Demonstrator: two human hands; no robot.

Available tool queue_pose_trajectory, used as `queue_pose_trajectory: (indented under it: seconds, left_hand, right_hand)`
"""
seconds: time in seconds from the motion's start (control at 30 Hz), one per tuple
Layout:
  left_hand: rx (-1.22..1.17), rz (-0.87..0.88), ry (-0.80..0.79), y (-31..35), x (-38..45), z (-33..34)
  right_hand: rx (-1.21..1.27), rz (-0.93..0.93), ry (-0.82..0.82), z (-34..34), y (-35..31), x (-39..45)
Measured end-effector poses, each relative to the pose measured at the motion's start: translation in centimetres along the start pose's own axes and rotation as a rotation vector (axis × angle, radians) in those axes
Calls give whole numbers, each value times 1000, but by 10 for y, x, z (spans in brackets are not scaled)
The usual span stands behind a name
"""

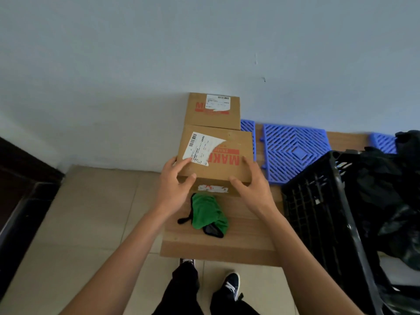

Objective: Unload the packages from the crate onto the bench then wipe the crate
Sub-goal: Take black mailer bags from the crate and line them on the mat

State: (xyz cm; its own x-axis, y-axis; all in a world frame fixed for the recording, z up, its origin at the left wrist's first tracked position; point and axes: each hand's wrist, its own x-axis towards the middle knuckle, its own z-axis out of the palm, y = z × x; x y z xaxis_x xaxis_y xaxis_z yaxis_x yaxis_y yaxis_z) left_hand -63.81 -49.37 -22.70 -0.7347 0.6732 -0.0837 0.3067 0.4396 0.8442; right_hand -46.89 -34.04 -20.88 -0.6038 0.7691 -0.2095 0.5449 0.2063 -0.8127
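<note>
Pale wall (136, 53) behind, beige floor tiles (86, 223) below left. At right, black slatted plastic crate (318, 212), tilted in view, with crumpled black plastic bags (391, 189) in and above it. Low cardboard-covered bench (227, 246) running along the wall, with 3 blue plastic grid panels (295, 151) lying on its far part, just beside the crate. Against the wall, 1 brown cardboard package (213, 119) with red print and a white shipping label. In front of it and touching it, a 2nd brown cardboard package (229, 160) with red "MAK" lettering upside down and a torn white barcode label, held between both hands at its near end. Left hand (173, 185) curled round the near-left corner, thumb on the top edge, fingers on the label. Right hand (252, 183) curled round the near-right corner, thumb on the front edge, fingers up the right side. Whether this package rests on the bench or hangs just above it: cannot tell. Just below the held package, between the forearms, a crumpled green cloth (206, 212) with black trim on the bench. At bottom, black trousers and 2 dark sneakers (231, 285) on the tiles.
</note>
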Motion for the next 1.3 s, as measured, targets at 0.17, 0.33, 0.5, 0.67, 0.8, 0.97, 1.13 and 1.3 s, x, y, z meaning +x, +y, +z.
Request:
queue_pose_trajectory:
  seconds: [0.17,0.33,0.5,0.67,0.8,0.97,1.13,1.3]
  left_hand:
    - [13,-33,-58,-18,30,-7]
    - [-4,-61,-93,-35,53,-3]
    - [5,-86,-104,-48,66,4]
    - [22,-94,-117,-50,78,8]
    - [29,-112,-135,-48,85,13]
    - [37,-125,-157,-52,86,19]
    - [52,-124,-185,-52,86,20]
    - [128,-80,-222,-53,86,19]
  right_hand:
    - [-65,55,-38,19,3,23]
    - [-70,70,-43,29,4,42]
    - [-75,62,-41,36,8,60]
    - [-63,79,-49,41,13,74]
    - [-54,89,-39,44,21,82]
    - [-80,108,-67,46,33,86]
    - [-61,114,-75,51,41,87]
    - [-73,128,-83,56,46,87]
